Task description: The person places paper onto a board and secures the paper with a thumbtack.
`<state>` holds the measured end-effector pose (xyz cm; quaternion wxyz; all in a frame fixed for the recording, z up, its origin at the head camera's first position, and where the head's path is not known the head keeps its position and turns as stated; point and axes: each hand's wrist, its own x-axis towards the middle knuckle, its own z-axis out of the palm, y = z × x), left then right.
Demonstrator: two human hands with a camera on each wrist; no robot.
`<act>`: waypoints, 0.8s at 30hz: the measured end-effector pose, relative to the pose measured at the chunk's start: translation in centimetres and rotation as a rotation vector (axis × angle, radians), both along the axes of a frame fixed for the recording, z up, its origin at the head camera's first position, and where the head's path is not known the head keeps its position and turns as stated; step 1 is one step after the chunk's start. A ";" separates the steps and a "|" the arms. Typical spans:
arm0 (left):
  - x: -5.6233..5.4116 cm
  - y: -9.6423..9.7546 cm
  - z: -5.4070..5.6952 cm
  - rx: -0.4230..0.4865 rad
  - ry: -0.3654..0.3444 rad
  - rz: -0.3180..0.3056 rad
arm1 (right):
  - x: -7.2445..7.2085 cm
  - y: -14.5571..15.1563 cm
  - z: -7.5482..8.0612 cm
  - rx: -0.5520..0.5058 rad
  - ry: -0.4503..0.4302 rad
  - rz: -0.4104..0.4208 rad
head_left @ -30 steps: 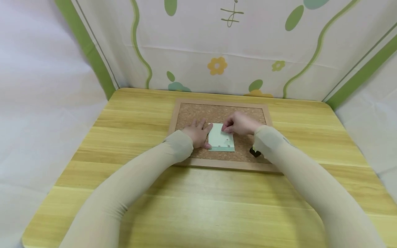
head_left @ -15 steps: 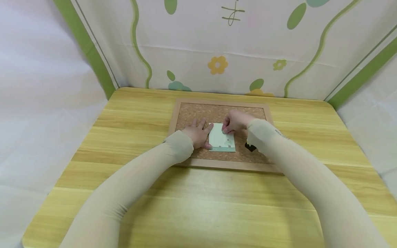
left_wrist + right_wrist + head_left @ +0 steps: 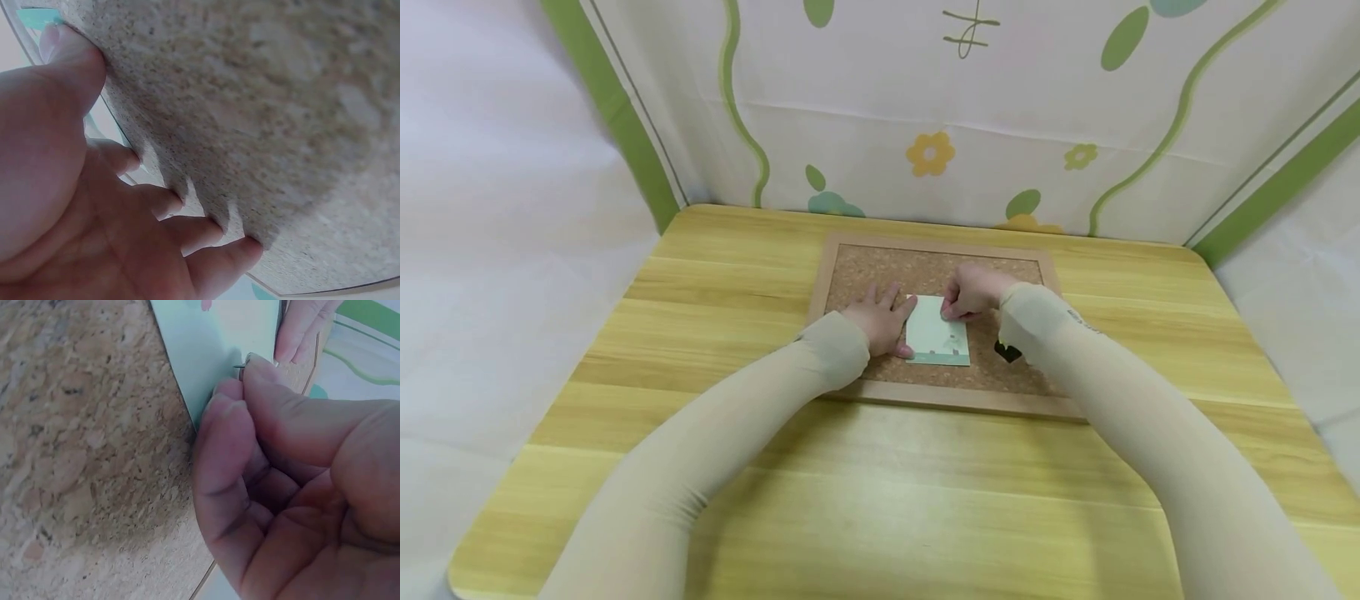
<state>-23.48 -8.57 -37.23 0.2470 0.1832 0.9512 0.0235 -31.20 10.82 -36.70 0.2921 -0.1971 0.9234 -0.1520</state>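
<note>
- Lower part of the frame: the table (image 3: 880, 500) fills the foreground, with the left sleeve (image 3: 730, 433) and the right sleeve (image 3: 1120, 400) reaching up across it.
- Middle of the frame: a wood-framed cork board (image 3: 958, 397) lies flat on the table. A dark piece (image 3: 1007, 352) shows beside the right cuff; since the first frame it has shifted leftward along with the cuff.
- Left of centre, the left hand (image 3: 880, 327) is spread wide, its thumb at the lower left corner of the paper sheet (image 3: 928, 329) and its index finger at the upper left. It matches both earlier frames, and the sheet keeps its place on the cork, so that side looks steady.
- Just right of centre, the right hand (image 3: 976, 290) has thumb and index finger narrowed together over the sheet's upper right part. The right wrist view shows them pinching a pin (image 3: 239, 366), its bare metal point close to the sheet; whether it touches cannot be told.
- What has just changed is small: the right wrist has swung a little left and the fingertips have moved slightly. I judge this a fine adjustment of the pin, which is clearly not fully pressed in.
- Top of the frame: a patterned cloth (image 3: 1015, 83) hangs behind the table.
</note>
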 end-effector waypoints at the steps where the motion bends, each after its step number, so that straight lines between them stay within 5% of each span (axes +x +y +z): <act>1: 0.0 0.0 0.0 0.000 -0.001 0.000 | -0.1 0.0 -0.1 0.005 -0.006 -0.003; 24: 0.0 0.3 -0.1 -0.014 0.003 -0.009 | -0.6 0.0 -0.3 0.007 -0.084 -0.091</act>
